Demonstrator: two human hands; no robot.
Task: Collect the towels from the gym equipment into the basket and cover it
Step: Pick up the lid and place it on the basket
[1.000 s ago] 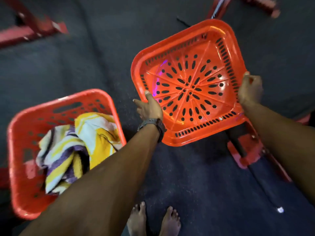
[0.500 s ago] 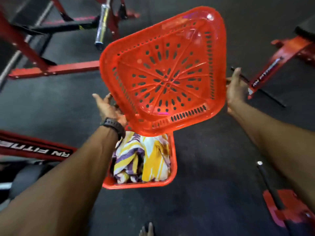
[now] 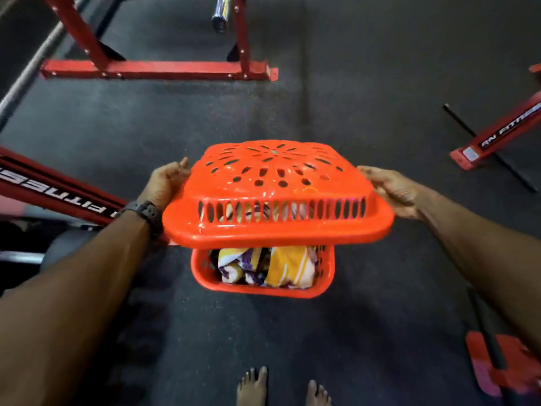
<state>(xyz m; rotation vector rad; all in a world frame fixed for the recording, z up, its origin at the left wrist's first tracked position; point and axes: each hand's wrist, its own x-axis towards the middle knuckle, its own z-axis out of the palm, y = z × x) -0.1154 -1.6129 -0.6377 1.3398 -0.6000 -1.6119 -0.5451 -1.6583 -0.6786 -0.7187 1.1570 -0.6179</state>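
An orange perforated lid (image 3: 278, 194) hangs top side up, directly above the orange basket (image 3: 263, 288) on the floor, with a gap between them. My left hand (image 3: 165, 183) grips the lid's left edge and my right hand (image 3: 395, 190) grips its right edge. Inside the basket lie striped towels (image 3: 269, 266) in yellow, white and purple. The lid hides the back half of the basket.
A red rack base (image 3: 158, 70) with a chrome bar end (image 3: 221, 10) stands ahead. A red lettered frame (image 3: 58, 189) runs along the left. Another red frame (image 3: 497, 133) and a red foot plate (image 3: 503, 367) lie right. My bare feet (image 3: 281, 388) stand on dark rubber floor.
The lid was tilted with its underside facing me; it has been flipped top side up and brought down over the basket. My view has swung to centre on the basket.
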